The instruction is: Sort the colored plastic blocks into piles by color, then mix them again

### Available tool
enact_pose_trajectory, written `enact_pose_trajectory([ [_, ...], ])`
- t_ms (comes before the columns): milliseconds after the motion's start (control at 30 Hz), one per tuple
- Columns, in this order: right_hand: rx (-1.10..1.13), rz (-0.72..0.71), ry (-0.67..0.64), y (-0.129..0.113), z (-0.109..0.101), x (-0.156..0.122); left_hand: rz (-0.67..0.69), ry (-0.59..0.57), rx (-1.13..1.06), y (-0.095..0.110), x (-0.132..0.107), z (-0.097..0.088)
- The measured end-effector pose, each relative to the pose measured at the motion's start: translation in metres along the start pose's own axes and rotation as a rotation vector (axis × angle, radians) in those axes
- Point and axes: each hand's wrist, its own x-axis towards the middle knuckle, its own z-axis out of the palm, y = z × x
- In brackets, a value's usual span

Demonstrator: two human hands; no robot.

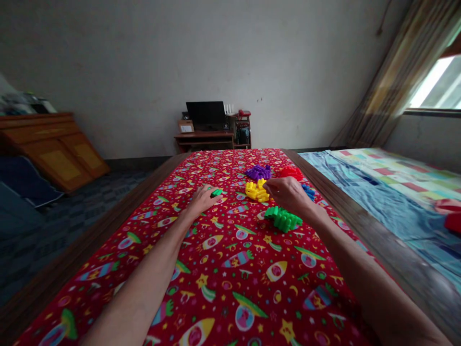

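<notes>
A small green block (216,192) sits pinched in the fingers of our left hand (202,199), low over the red rocket-print cloth (230,269), left of the sorted heaps. We judge the piece light, rigid and smooth: hard plastic that should not deform, best held by its flat sides between thumb and fingertip, and easy to flick away if squeezed at a corner.

Our right hand (288,192) reaches across, fingers drawn together at the edge of the yellow pile (256,191); whether a yellow piece is actually held there, we cannot tell. Just under that wrist lies the green pile (283,218), loose and jumbled. Beyond are the purple pile (258,172) and the red pile (291,172), with a few blue blocks (309,191) half hidden behind the right hand.

The cloth covers a long wooden table (382,240). To the right lies a bed with a patchwork cover (392,173) beneath a curtained window (432,84). Against the far wall stands a small desk with a dark monitor (206,114), and a wooden cabinet (54,149) is at left.
</notes>
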Motion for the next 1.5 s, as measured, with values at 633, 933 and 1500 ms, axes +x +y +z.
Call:
enact_pose_trajectory([
  [633, -0.051, -0.234, -0.324, -0.053, 0.069, -0.019, 0.352, -0.114, -0.608, 0.07, -0.071, -0.017],
  [933, 0.069, 0.007, 0.028, 0.032, -0.004, -0.037, 0.504, -0.167, -0.413, 0.07, -0.075, -0.021],
  [1500, 0.18, 0.218, 0.011, 0.091, 0.033, -0.08, 0.195, -0.07, -1.008, 0.12, -0.045, -0.022],
])
